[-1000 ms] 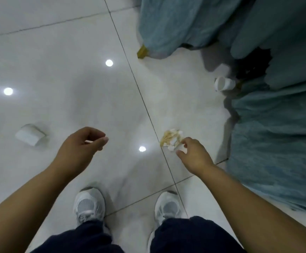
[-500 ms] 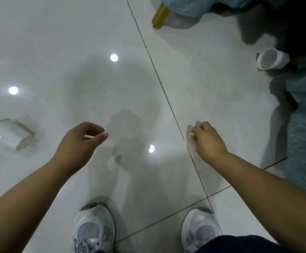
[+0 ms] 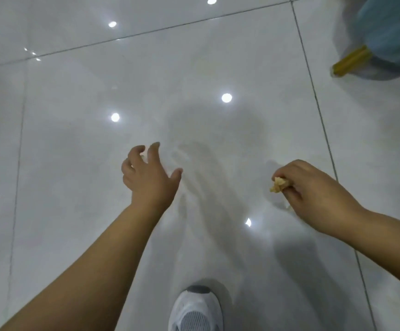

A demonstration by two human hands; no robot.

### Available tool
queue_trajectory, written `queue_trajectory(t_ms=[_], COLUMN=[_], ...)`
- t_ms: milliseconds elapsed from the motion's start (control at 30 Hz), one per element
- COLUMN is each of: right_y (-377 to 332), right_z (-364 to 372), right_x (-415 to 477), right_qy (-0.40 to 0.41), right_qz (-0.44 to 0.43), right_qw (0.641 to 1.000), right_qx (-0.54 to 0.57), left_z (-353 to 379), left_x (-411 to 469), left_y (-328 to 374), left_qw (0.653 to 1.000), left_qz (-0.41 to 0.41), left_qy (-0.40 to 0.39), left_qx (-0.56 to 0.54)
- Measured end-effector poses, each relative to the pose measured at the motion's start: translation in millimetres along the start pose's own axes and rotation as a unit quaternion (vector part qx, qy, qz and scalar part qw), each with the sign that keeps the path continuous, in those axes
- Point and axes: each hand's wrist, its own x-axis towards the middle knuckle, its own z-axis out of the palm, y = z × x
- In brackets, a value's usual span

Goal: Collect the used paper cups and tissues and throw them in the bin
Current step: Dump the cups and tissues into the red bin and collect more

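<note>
My right hand (image 3: 313,189) grips a crumpled, yellow-stained tissue (image 3: 277,185), whose end sticks out past my curled fingers on the left. My left hand (image 3: 148,175) is stretched forward over the white floor with fingers spread and loosely bent, holding nothing. No paper cup and no bin appear in this view.
Glossy white floor tiles (image 3: 98,211) with dark grout lines and bright ceiling-light reflections fill the view. A chair leg with a yellow foot (image 3: 350,60) under blue-grey fabric (image 3: 390,27) stands at the top right. My white shoe (image 3: 195,309) is at the bottom middle.
The view has swung left, so both cups on the floor have left the frame. My right hand has lifted the tissue off the floor. My left hand has opened its fingers and reached forward.
</note>
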Motion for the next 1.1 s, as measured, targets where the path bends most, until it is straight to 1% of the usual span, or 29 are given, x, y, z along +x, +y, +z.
queue_trajectory(t_ms=[67, 133, 200, 233, 333, 400, 500, 633, 733, 867, 1033, 1100], right_y=[-4, -5, -4, -4, -3, -3, -1, 8, 22, 59, 121, 147], right_z=[3, 6, 9, 11, 10, 6, -9, -42, -67, -95, -116, -120], right_x=[8, 13, 14, 14, 12, 8, -3, -30, -53, -85, -121, -128], right_qy=[-0.011, -0.016, -0.018, -0.02, -0.03, -0.032, -0.028, -0.016, 0.001, 0.037, 0.072, 0.086], right_qz=[-0.002, 0.0, 0.011, 0.016, 0.034, 0.05, 0.087, 0.146, 0.199, 0.289, 0.378, 0.406], right_qw=[1.0, 1.0, 1.0, 0.999, 0.999, 0.998, 0.995, 0.989, 0.98, 0.956, 0.921, 0.906], right_qx=[-0.012, -0.019, -0.021, -0.024, -0.027, -0.028, -0.031, -0.023, -0.022, -0.013, -0.056, -0.081], left_z=[3, 8, 15, 17, 18, 16, 7, -12, -23, -26, -14, -5], left_x=[16, 28, 36, 37, 35, 30, 18, -2, -19, -41, -72, -82], left_y=[-15, -28, -39, -42, -45, -35, -2, 64, 116, 185, 256, 273], left_qw=[0.999, 0.995, 0.991, 0.99, 0.988, 0.985, 0.97, 0.942, 0.92, 0.897, 0.859, 0.851], left_qz=[-0.043, -0.089, -0.113, -0.11, -0.064, -0.026, 0.029, 0.113, 0.184, 0.276, 0.32, 0.331], left_qy=[-0.008, -0.039, -0.066, -0.07, -0.056, -0.065, -0.108, -0.174, -0.23, -0.264, -0.318, -0.333], left_qx=[0.027, 0.02, -0.028, -0.06, -0.126, -0.159, -0.214, -0.264, -0.26, -0.223, -0.244, -0.237])
